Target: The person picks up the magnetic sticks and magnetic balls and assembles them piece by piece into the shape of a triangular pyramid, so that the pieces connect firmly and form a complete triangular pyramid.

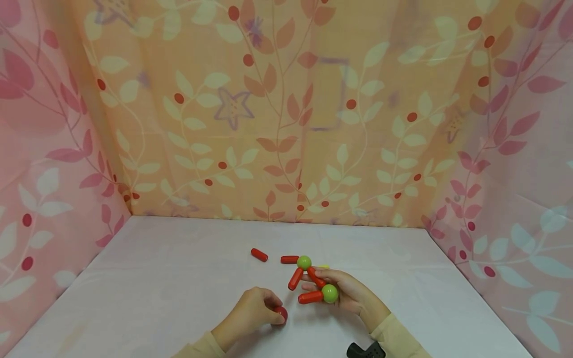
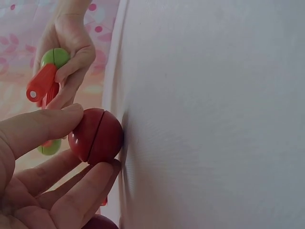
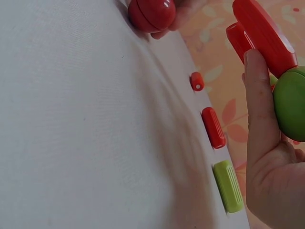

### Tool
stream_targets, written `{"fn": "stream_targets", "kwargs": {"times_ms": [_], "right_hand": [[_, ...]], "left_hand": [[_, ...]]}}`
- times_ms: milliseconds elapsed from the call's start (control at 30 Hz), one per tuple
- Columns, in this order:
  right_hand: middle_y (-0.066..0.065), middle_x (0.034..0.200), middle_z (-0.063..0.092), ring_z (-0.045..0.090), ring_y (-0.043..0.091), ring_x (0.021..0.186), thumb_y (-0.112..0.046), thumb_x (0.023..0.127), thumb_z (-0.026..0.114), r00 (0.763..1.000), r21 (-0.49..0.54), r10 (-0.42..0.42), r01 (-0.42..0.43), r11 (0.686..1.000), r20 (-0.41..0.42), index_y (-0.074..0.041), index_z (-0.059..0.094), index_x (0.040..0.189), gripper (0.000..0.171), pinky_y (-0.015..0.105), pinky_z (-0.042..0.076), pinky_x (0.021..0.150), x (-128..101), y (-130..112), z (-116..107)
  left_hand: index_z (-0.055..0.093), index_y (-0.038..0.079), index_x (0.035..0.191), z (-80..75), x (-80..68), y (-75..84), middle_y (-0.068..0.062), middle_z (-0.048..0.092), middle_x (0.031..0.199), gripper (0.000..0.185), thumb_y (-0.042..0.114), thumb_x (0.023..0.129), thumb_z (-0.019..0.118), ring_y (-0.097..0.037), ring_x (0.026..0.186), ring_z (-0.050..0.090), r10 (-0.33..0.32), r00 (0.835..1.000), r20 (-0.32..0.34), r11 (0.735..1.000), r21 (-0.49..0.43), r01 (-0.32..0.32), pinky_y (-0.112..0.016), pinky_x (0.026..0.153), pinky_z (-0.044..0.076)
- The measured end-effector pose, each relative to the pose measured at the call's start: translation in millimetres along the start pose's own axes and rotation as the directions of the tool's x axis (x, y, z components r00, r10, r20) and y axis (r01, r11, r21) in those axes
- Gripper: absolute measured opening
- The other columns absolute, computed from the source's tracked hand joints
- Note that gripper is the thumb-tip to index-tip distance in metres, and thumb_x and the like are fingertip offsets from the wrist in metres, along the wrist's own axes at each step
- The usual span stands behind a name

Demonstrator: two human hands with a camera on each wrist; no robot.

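In the head view, my left hand [image 1: 254,309] pinches a red ball [image 1: 281,315] low over the white table. The left wrist view shows this ball [image 2: 96,136], with a groove round it, between thumb and fingers. A second dark red ball [image 2: 99,222] peeks out below those fingers. My right hand [image 1: 348,290] holds up a joined piece of red rods and green balls. Its upper green ball [image 1: 304,263] and lower green ball [image 1: 330,293] are linked by one red rod [image 1: 316,277]. Another red rod [image 1: 310,297] sticks out leftward from the lower ball, and one [image 1: 295,279] from the upper.
Two loose red rods [image 1: 259,254] [image 1: 290,259] lie on the table [image 1: 179,263] beyond my hands. A yellow-green rod [image 3: 228,186] lies beside them. Near my right sleeve is a black object [image 1: 366,350]. Patterned cloth [image 1: 277,149] walls the back and sides.
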State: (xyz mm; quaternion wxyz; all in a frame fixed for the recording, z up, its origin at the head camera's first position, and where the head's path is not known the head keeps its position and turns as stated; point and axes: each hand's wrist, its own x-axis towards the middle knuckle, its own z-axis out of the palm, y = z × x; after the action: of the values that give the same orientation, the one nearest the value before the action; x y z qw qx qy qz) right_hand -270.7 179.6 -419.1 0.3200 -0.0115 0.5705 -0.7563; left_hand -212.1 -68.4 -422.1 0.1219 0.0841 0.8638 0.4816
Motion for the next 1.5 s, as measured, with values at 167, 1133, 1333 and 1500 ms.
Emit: {"fn": "stream_targets", "kwargs": {"times_ms": [167, 1133, 1333, 1500], "right_hand": [[0.003, 0.120, 0.072, 0.073, 0.018, 0.106, -0.028, 0.101, 0.056, 1.000, 0.014, 0.003, -0.003, 1.000, 0.007, -0.004, 0.039, 0.142, 0.051, 0.031, 0.055, 0.095, 0, -1, 0], [0.010, 0.128, 0.068, 0.071, 0.019, 0.110, -0.031, 0.101, 0.057, 1.000, 0.007, -0.016, 0.016, 1.000, 0.014, -0.001, 0.033, 0.149, 0.062, 0.035, 0.054, 0.097, 4, 1, 2], [0.011, 0.130, 0.067, 0.071, 0.019, 0.110, -0.030, 0.102, 0.055, 0.999, 0.018, -0.016, 0.015, 1.000, 0.029, 0.000, 0.031, 0.150, 0.062, 0.036, 0.054, 0.097, 5, 1, 3], [0.011, 0.128, 0.068, 0.072, 0.019, 0.108, -0.031, 0.102, 0.054, 1.000, 0.032, 0.000, 0.000, 0.999, 0.011, -0.001, 0.030, 0.147, 0.060, 0.034, 0.054, 0.096, 5, 0, 5]], "left_hand": [[0.076, 0.007, 0.095, 0.3, -1.5, 0.8, 0.002, 0.071, 0.087, 0.021, 0.009, 0.076, 0.084, -0.015, 0.083, 0.058, 0.015, 1.000, 0.000, 1.000, -0.007, -0.015, -0.030, 0.073, 0.051], [0.075, 0.005, 0.098, -6.9, -5.7, 8.2, -0.003, 0.076, 0.090, 0.028, 0.022, 0.078, 0.084, -0.013, 0.079, 0.066, -0.013, 0.992, -0.124, 0.981, -0.193, -0.011, -0.030, 0.071, 0.055], [0.075, 0.004, 0.100, -6.8, -6.7, 12.5, -0.004, 0.076, 0.091, 0.028, 0.021, 0.079, 0.084, -0.014, 0.079, 0.066, -0.008, 0.992, -0.127, 0.978, -0.206, -0.018, -0.030, 0.073, 0.057], [0.075, 0.002, 0.101, -6.6, -6.5, 14.7, -0.006, 0.077, 0.092, 0.029, 0.020, 0.079, 0.084, -0.013, 0.080, 0.068, 0.005, 0.991, -0.137, 0.976, -0.215, -0.035, -0.031, 0.074, 0.058]]}}
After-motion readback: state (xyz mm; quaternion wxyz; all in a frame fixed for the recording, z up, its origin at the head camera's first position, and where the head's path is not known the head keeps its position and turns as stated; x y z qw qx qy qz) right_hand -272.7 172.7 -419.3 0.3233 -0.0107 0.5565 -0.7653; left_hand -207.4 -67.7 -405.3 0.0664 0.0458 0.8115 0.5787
